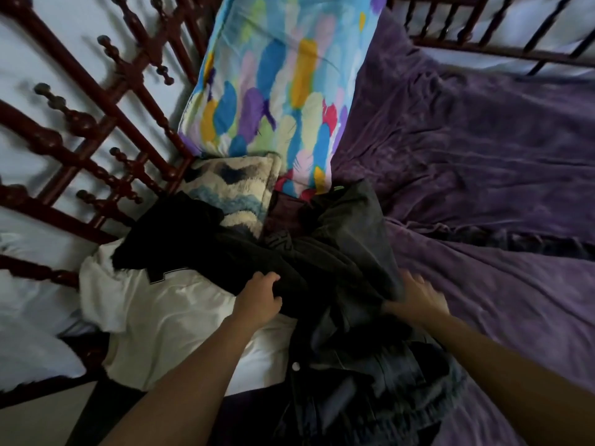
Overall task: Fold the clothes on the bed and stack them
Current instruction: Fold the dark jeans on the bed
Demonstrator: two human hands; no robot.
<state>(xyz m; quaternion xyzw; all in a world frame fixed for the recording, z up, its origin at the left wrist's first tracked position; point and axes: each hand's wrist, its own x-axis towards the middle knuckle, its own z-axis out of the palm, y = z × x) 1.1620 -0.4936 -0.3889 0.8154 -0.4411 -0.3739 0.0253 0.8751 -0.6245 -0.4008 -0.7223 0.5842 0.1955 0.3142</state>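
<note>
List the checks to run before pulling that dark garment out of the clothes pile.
1. Left hand grips the dark garment: ok, the fingers curl into the fabric.
2. Right hand has a hold on the grey garment: cannot tell, it is motion-blurred.
3. Dark garment is free of the pile: not ok, it is bunched with other dark clothes and lies over the white garment.
4. Room to fold on the purple bedspread: ok, a bare stretch lies to the right.
5. A folded stack is started: not ok, none in view.
</note>
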